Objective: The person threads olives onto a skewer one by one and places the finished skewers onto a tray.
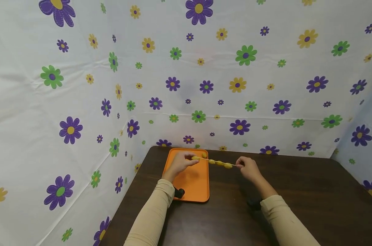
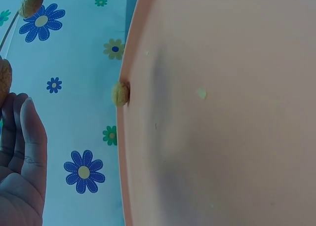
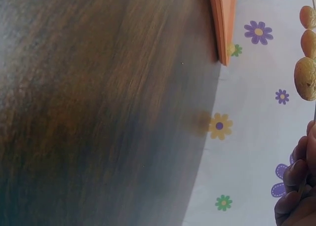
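Head view, left fingers (image 1: 192, 163) pinching potato (image 1: 195, 158), right fingers (image 1: 241, 160) gripping skewer (image 1: 234, 165), orange tray (image 1: 192, 186), loose potato (image 1: 204, 155), flowered backdrop (image 1: 223, 75)

head: high, forward-down | wrists: close, seemingly turned sideways | shared: orange tray (image 1: 190, 184)

right hand (image 3: 298, 181) grips stick (image 3: 315, 109) | threaded yellowish pieces (image 3: 306, 79) | orange tray (image 3: 226, 18)

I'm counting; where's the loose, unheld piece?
In the head view, the loose yellow piece sits at the far right corner of the orange tray, near the left hand.
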A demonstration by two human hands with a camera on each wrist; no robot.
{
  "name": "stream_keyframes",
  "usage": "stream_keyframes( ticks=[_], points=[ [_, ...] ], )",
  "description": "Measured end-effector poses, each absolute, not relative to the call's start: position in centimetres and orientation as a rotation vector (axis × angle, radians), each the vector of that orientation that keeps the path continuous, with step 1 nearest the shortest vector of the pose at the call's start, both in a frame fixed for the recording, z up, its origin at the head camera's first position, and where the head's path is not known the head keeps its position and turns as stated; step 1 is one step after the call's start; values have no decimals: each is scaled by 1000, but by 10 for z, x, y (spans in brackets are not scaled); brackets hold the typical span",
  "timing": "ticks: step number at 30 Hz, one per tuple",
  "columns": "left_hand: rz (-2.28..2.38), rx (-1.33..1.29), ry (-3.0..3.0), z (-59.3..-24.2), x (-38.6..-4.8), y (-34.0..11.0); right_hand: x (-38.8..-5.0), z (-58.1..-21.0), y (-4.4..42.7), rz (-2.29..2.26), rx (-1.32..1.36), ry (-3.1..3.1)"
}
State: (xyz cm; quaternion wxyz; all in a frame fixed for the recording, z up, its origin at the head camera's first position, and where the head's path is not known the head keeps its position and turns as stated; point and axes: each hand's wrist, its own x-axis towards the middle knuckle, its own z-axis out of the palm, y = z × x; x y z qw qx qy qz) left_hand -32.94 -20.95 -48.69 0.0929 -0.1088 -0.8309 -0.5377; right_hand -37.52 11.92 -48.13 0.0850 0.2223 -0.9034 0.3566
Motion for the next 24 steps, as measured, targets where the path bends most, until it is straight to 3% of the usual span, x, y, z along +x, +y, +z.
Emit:
stream_keyframes(
  ticks=[24],
  points=[
    [-1573, -355, -2451, -484, -326, -194, -370, -484, 117, 1100, 586, -2617]
  ],
)
